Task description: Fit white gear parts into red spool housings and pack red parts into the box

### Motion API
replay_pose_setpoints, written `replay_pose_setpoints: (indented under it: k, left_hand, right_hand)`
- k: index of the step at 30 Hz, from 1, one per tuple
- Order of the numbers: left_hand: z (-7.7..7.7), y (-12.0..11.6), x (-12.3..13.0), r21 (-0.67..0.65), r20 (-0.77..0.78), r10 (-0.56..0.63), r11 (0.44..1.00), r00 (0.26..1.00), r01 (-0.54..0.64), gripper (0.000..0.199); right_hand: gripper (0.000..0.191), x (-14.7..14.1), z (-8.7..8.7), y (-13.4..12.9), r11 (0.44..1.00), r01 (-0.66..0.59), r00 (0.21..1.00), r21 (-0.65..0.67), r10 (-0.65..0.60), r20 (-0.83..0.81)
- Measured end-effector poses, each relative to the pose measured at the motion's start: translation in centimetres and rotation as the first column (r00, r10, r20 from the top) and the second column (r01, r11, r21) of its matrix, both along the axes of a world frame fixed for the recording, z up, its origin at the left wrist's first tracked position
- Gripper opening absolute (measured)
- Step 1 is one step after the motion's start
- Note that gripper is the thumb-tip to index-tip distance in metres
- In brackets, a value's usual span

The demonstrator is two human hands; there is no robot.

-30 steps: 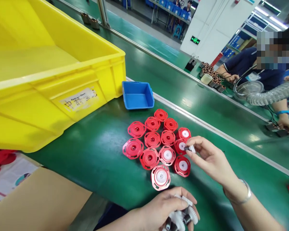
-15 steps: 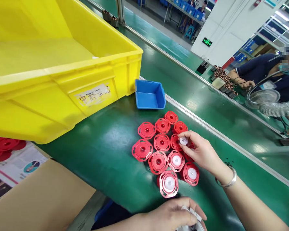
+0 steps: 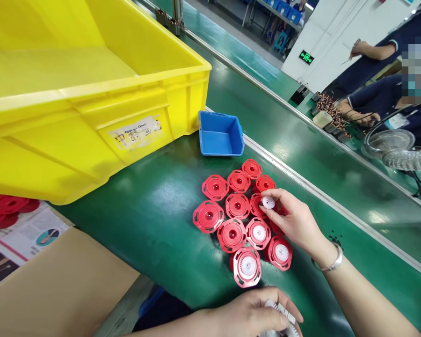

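Note:
Between the thumb and fingers of my right hand [image 3: 296, 217] is a small white gear [image 3: 268, 202], held over a red round part [image 3: 257, 205] in a cluster on the green table. My left hand [image 3: 256, 313], low in the view, is wrapped round several white gears [image 3: 282, 318], partly hidden by its fingers. White gears sit in the centres of some nearby red parts, such as the front one [image 3: 247, 267]. Other red parts, like the one at the left [image 3: 208, 216], show a bare red centre with a small pin.
A large yellow bin [image 3: 98, 103] fills the upper left, beside a small blue tray [image 3: 221, 135]. Cardboard [image 3: 63, 281] and more red parts [image 3: 7, 206] lie at lower left. A metal rail [image 3: 301, 180] crosses behind the cluster. People work at the upper right.
The view has shifted slightly. Both hands keep nearly the same places and still hold white gears. At the upper right, another person's arm has come into view.

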State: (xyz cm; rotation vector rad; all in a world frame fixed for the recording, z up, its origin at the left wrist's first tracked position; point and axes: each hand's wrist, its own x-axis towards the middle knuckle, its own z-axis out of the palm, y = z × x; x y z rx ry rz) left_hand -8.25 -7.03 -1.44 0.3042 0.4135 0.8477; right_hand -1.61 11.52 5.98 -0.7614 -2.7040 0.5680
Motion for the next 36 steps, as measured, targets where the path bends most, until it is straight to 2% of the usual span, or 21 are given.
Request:
replay_pose_setpoints:
  k: [15, 21, 28, 33, 36]
  left_hand:
    - [0.5, 0.0, -0.1, -0.031, 0.012, -0.008, 0.999, 1.0, 0.008, 0.032]
    - [0.4, 0.0, -0.1, -0.04, -0.014, -0.024, 0.999, 1.0, 0.024, 0.032]
    - [0.9, 0.3, -0.4, -0.044, -0.019, -0.024, 0.999, 1.0, 0.023, 0.03]
    - [1.1, 0.2, -0.5, -0.042, -0.02, -0.016, 0.999, 1.0, 0.015, 0.03]
    - [1.1, 0.2, -0.4, -0.04, -0.018, -0.018, 0.999, 1.0, 0.018, 0.031]
  right_hand:
    - [0.026, 0.0, -0.1, 0.4, 0.991, 0.101, 0.995, -0.084, -0.099, 0.02]
    - [0.027, 0.6, -0.2, 0.4, 0.983, 0.115, 0.992, -0.143, -0.121, -0.031]
    - [0.025, 0.6, 0.2, 0.0, 0.999, 0.033, 0.998, -0.021, -0.032, 0.045]
    - [0.023, 0.2, -0.4, 0.0, 0.999, 0.018, 0.999, 0.038, -0.02, 0.04]
    - [0.024, 0.0, 0.0, 0.0, 0.997, -0.022, 0.999, 0.073, 0.02, 0.034]
